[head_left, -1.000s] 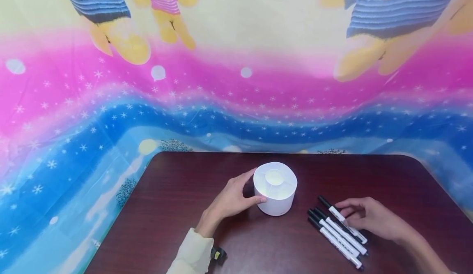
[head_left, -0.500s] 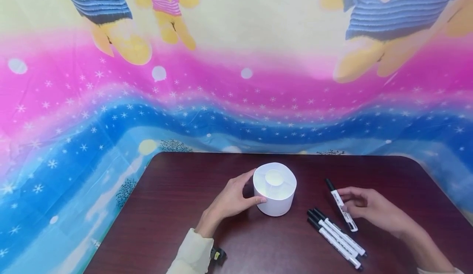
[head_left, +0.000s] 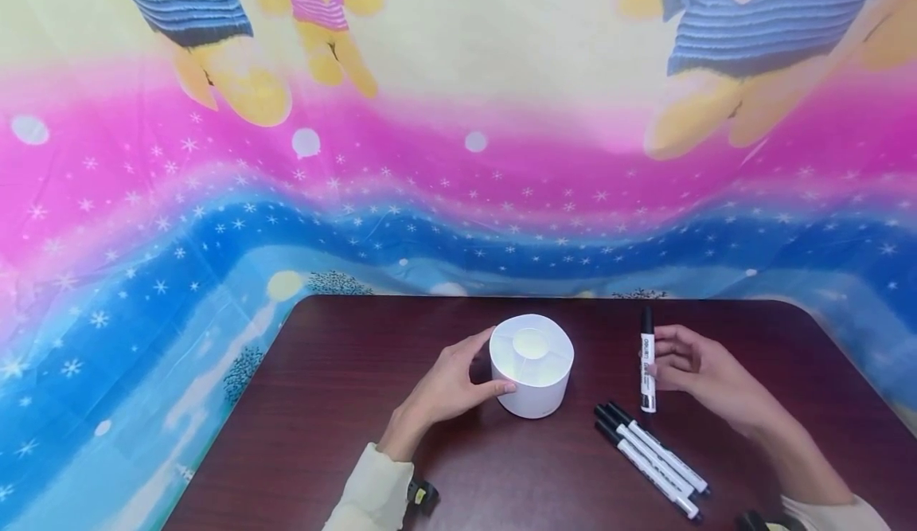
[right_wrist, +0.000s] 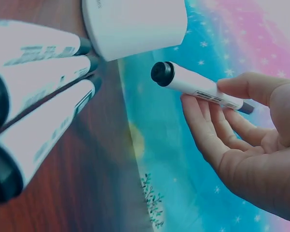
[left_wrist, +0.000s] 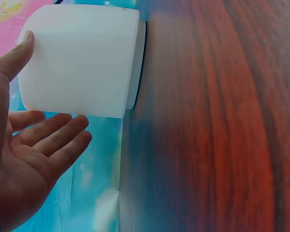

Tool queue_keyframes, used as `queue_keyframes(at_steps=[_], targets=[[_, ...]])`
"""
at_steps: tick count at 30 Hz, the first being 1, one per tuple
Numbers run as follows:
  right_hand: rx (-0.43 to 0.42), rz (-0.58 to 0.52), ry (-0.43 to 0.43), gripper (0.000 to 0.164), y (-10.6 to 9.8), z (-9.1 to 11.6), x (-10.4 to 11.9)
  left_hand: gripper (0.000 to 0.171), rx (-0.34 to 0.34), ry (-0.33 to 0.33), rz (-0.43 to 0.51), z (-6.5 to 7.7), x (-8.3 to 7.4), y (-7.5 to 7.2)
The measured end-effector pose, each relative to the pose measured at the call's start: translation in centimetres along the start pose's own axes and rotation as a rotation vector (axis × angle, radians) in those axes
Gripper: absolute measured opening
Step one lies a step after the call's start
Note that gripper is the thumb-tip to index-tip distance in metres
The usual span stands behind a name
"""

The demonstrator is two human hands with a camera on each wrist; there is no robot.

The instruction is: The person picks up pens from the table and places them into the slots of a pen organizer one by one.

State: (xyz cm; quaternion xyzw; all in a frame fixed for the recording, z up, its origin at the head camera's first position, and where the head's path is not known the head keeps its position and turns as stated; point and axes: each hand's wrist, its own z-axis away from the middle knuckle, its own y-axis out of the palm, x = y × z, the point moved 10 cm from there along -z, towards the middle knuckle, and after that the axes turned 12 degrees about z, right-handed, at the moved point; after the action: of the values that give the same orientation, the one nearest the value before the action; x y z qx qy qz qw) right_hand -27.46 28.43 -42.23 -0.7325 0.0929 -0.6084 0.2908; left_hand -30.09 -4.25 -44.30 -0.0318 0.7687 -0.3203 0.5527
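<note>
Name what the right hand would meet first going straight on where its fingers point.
The right hand would probably meet the white holder, held marker leading, though the hand's height is unclear.

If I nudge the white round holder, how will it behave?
The white holder stands on a broad base, so probably slides rather than tips. It looks smooth, perhaps slippery. No dent shows at the left hand, suggesting it's stiff.

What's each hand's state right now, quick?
Left hand: open, touching the side of the white holder.
Right hand: closed, pinching one black-capped marker.
</note>
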Motion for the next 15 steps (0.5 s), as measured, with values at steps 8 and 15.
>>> queue_keyframes(at_steps=[8,15], targets=[[-0.059,-0.074,-0.013,0.036,-0.2,-0.8,1.8,0.092,-0.002,0.010,0.007,0.0,-0.2,0.0],[-0.107,-0.123,-0.001,0.037,-0.3,-1.4,3.0,0.092,0.001,0.012,0.006,0.0,-0.1,0.1]])
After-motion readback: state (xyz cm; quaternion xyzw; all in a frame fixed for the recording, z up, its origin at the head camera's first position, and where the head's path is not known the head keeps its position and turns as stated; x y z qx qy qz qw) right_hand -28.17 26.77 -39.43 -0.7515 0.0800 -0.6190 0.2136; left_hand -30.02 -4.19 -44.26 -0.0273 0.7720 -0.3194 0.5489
